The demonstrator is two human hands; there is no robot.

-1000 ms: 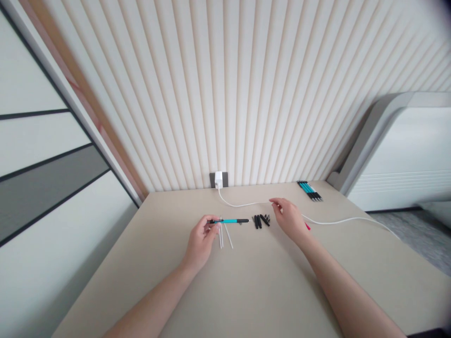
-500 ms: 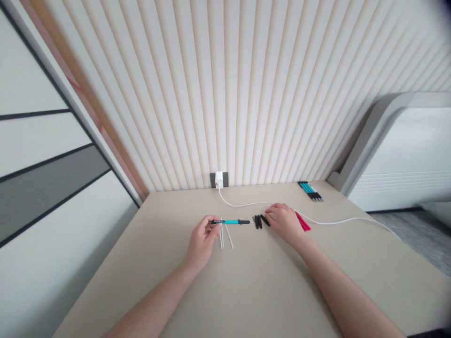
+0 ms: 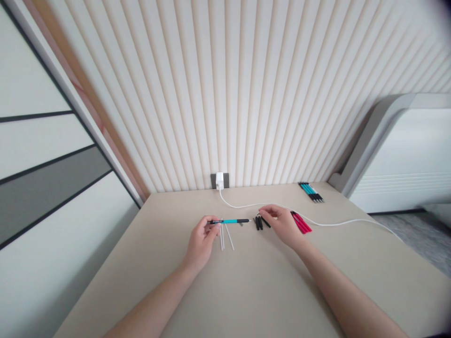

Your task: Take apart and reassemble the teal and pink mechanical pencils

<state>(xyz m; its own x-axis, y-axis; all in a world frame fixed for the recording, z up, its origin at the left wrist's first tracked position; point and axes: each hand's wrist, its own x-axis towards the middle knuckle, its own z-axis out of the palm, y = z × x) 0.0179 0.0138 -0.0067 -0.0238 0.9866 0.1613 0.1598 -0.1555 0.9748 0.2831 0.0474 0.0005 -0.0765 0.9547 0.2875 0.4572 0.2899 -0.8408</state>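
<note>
Pick-up step, we judge: our left hand (image 3: 200, 241) clamps the teal pen (image 3: 232, 221); our right hand (image 3: 283, 224) is at the black parts (image 3: 260, 222), grip impossible to tell; next needs a fine pinch.

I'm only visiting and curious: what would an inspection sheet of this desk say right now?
Surface: beige table, set against the wall.
Job's things: teal pen held level; black pen parts beside its tip; thin white rods lying below it.
Clutter: red pens by the right hand; bundle of teal pens at the far edge.
Hands: left hand pinches the teal pen's end; right hand has fingertips at the black pen parts, grip unclear.
Cables: white cable runs from a white charger at the wall across the table, off right.
Surroundings: slatted wall; white cabinet on the right.
</note>
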